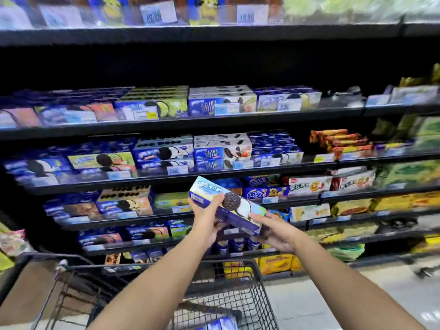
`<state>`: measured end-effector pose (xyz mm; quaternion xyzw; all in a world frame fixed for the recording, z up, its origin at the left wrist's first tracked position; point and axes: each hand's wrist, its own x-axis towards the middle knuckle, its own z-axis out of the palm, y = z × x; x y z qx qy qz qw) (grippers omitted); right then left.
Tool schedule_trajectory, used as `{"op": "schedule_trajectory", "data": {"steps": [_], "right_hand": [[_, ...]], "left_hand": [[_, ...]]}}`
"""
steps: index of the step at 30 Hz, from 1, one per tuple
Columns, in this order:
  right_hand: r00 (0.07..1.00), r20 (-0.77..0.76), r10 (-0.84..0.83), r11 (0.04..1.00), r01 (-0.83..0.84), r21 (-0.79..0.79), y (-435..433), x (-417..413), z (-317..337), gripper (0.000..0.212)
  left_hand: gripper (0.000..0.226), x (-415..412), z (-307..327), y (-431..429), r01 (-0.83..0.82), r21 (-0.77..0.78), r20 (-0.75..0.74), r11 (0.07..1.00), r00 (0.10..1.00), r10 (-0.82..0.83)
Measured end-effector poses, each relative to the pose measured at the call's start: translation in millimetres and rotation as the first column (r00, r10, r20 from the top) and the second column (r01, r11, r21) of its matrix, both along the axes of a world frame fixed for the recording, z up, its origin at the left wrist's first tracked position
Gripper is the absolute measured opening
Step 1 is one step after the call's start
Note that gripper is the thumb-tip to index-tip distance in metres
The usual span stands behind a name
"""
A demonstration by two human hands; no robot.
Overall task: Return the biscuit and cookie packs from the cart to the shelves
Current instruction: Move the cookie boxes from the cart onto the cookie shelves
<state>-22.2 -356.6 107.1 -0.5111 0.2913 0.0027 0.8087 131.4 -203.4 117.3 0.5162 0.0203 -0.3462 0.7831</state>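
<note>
Holding a cookie box [228, 209] in both hands above the cart [259, 277], you faced tall dark shelves [214, 173] stocked with blue cookie packs. Your left hand [207, 219] gripped the box's upper-left end, thumb on top and fingers curled underneath. The box's long axis ran diagonally, high at the left and dropping toward the right, its face printed with a dark sandwich cookie. Your right hand [276, 233] clamped the lower-right end, thumb pressed on the face. Behind the box, the shelf rows looked full of similar packs, so a matching gap was hard to pick out through the blur. Both hands seemed equally near the shelves. Below your forearms, another blue pack [221, 323] lay in the cart's wire basket, suggesting more remained to return.
</note>
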Motion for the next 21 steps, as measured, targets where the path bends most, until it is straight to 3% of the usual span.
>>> {"op": "schedule_trajectory", "data": {"steps": [6,10,14,16,21], "right_hand": [[0.994,0.104,-0.043,0.990,0.056,-0.130,-82.2,-21.4,49.0,0.084],[0.995,0.099,0.022,0.976,0.000,-0.219,-145.8,-37.1,72.4,0.095],[0.989,0.026,0.143,0.917,-0.122,-0.381,-204.1,-48.6,81.3,0.100],[0.988,0.013,0.156,0.892,-0.135,-0.431,-231.6,-50.5,85.2,0.108],[0.984,0.001,0.178,0.886,-0.160,-0.435,-278.6,-48.8,92.5,0.113]], "left_hand": [[0.083,11.9,19.9,-32.2,0.153,0.051,0.206,0.987,0.965,-0.160],[0.083,4.0,35.0,-68.7,0.265,0.219,0.394,0.939,0.857,-0.333],[0.055,-8.1,50.3,-106.6,0.254,0.454,0.526,0.854,0.697,-0.487],[0.052,-13.5,54.8,-126.2,0.223,0.518,0.569,0.826,0.631,-0.527],[0.043,-22.6,55.3,-161.2,0.207,0.582,0.575,0.787,0.579,-0.578]]}}
